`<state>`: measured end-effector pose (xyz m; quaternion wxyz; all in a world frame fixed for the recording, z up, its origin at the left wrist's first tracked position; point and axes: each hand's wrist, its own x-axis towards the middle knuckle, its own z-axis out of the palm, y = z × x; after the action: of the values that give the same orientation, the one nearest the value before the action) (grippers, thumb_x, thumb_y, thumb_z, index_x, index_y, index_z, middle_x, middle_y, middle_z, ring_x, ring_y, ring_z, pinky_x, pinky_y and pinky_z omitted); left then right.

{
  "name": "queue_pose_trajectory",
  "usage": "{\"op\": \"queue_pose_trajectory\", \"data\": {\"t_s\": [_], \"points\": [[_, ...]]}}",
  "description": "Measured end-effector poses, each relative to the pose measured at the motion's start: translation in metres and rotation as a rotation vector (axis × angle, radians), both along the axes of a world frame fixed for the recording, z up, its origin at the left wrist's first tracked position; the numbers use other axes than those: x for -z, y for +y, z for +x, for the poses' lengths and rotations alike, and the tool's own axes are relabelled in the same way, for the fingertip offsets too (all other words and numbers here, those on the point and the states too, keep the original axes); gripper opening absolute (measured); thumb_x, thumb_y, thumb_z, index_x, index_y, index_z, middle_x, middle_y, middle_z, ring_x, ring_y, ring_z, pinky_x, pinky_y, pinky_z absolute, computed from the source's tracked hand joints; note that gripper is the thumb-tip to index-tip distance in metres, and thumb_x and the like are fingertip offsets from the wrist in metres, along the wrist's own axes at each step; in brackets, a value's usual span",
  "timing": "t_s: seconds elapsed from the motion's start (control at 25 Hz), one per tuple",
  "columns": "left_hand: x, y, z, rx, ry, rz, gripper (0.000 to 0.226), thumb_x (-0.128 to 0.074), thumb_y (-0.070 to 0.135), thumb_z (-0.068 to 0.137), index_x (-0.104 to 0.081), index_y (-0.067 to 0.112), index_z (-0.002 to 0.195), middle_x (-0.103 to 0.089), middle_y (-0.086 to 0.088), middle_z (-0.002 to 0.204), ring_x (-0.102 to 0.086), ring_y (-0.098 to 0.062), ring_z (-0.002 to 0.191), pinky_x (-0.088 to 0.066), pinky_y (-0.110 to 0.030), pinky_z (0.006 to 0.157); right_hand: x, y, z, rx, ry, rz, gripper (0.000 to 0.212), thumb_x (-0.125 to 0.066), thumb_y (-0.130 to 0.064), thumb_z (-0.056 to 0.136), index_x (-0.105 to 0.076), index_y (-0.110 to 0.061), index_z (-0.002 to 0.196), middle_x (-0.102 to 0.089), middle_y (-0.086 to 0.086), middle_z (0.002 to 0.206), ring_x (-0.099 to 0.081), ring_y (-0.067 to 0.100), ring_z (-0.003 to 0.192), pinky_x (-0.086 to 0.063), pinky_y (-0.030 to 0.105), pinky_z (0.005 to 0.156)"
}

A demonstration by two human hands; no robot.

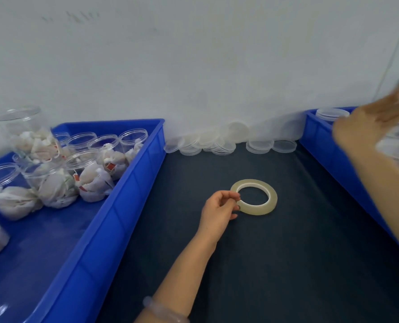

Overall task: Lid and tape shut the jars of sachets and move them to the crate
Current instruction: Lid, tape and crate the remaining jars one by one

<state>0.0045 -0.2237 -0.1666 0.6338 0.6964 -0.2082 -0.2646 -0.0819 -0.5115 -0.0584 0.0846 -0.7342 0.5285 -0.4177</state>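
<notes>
A roll of clear tape [254,197] lies flat on the dark table mat [275,264]. My left hand [219,209] pinches the roll's left edge with thumb and fingertips. My right hand [368,127] is blurred, raised over the right blue crate [319,136] with its fingers spread and straight, holding nothing I can see. A lidded jar [331,113] stands in that crate, and more blurred clear jars [398,148] lie beside the hand. The left blue crate [114,206] holds several open jars of white sachets [54,183].
Several loose clear lids [217,143] are piled against the white wall at the back of the mat, between the two crates. An open jar [26,131] sits high at the left crate's far edge.
</notes>
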Motion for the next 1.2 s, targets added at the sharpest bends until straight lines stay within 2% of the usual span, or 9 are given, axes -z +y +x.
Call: {"op": "queue_pose_trajectory", "data": {"t_s": [0.08,0.2,0.32,0.44,0.64,0.8,0.92,1.04,1.2], "points": [[-0.003,0.003,-0.002,-0.009,-0.056,0.023,0.018,-0.052,0.009,0.096,-0.066,0.02,0.101,-0.07,0.006,0.107,-0.066,-0.007,0.091,-0.056,-0.021,0.077,0.018,0.055,0.025,-0.246,0.043,-0.016,0.068,-0.05,-0.004,0.091,-0.018,0.012,0.149,-0.015,0.032,0.157,-0.01,0.05,0.146,-0.003,0.045,0.121],[-0.009,0.026,-0.001,0.061,-0.466,0.321,0.024,-0.056,0.012,0.095,-0.06,0.016,0.118,-0.066,-0.001,0.119,-0.063,-0.019,0.107,-0.052,-0.033,0.09,0.081,0.17,0.044,-1.039,0.244,-0.117,0.047,-0.051,0.005,0.08,-0.066,-0.008,0.122,-0.057,0.014,0.132,-0.034,0.036,0.139,-0.013,0.033,0.119],[-0.017,0.074,-0.006,0.301,-0.815,0.756,0.045,-0.052,0.006,0.093,-0.048,0.006,0.139,-0.055,-0.013,0.136,-0.056,-0.025,0.118,-0.047,-0.033,0.096,0.11,0.241,0.036,-1.464,0.321,-0.069,0.044,-0.051,0.003,0.081,-0.068,-0.014,0.118,-0.065,0.002,0.12,-0.04,0.021,0.134,-0.026,0.03,0.116],[-0.043,0.135,-0.02,0.346,-1.035,1.012,0.038,-0.051,0.019,0.096,-0.052,0.016,0.134,-0.056,-0.005,0.131,-0.059,-0.021,0.111,-0.047,-0.032,0.086,0.103,0.286,0.04,-1.626,0.222,0.023,0.048,-0.054,0.005,0.081,-0.063,-0.012,0.124,-0.063,0.004,0.123,-0.05,0.017,0.12,-0.039,0.03,0.105],[-0.136,0.232,0.023,-0.241,-1.554,0.778,0.031,-0.065,0.033,0.082,-0.066,0.032,0.114,-0.07,0.004,0.109,-0.068,-0.023,0.094,-0.058,-0.043,0.071,0.048,0.335,0.077,-1.573,0.019,-0.056,0.046,-0.052,0.004,0.083,-0.058,-0.009,0.126,-0.061,0.006,0.122,-0.05,0.022,0.116,-0.043,0.032,0.098],[-0.173,0.255,0.146,-0.65,-1.45,1.043,0.063,-0.072,0.018,0.087,-0.046,0.007,0.144,-0.041,-0.027,0.148,-0.035,-0.048,0.135,-0.033,-0.064,0.107,0.014,0.377,0.136,-1.478,0.15,-0.139,0.048,-0.056,-0.009,0.091,-0.05,-0.009,0.138,-0.055,0.009,0.137,-0.045,0.026,0.129,-0.033,0.038,0.11],[-0.17,0.258,0.212,-0.692,-1.217,1.148,0.075,-0.061,0.033,0.096,-0.022,0.013,0.157,-0.009,-0.02,0.164,-0.009,-0.044,0.148,-0.015,-0.066,0.114,0.002,0.409,0.176,-1.392,0.261,-0.13,0.054,-0.054,-0.02,0.096,-0.039,-0.006,0.146,-0.045,0.012,0.147,-0.037,0.028,0.138,-0.026,0.045,0.117],[-0.153,0.257,0.242,-0.688,-1.103,1.079,0.065,-0.059,0.029,0.098,-0.031,0.007,0.152,-0.025,-0.02,0.159,-0.025,-0.044,0.143,-0.03,-0.065,0.109,0.007,0.429,0.195,-1.326,0.286,-0.11,0.06,-0.051,-0.023,0.098,-0.029,-0.004,0.15,-0.033,0.012,0.156,-0.021,0.026,0.146,-0.015,0.049,0.121],[-0.139,0.254,0.237,-0.805,-1.155,0.929,0.037,-0.07,0.017,0.09,-0.056,-0.002,0.119,-0.048,-0.027,0.129,-0.048,-0.047,0.117,-0.048,-0.061,0.085,0.014,0.436,0.197,-1.308,0.213,-0.143,0.075,-0.055,-0.03,0.096,-0.016,-0.004,0.154,-0.018,0.01,0.162,-0.005,0.025,0.152,-0.006,0.051,0.123]]}}
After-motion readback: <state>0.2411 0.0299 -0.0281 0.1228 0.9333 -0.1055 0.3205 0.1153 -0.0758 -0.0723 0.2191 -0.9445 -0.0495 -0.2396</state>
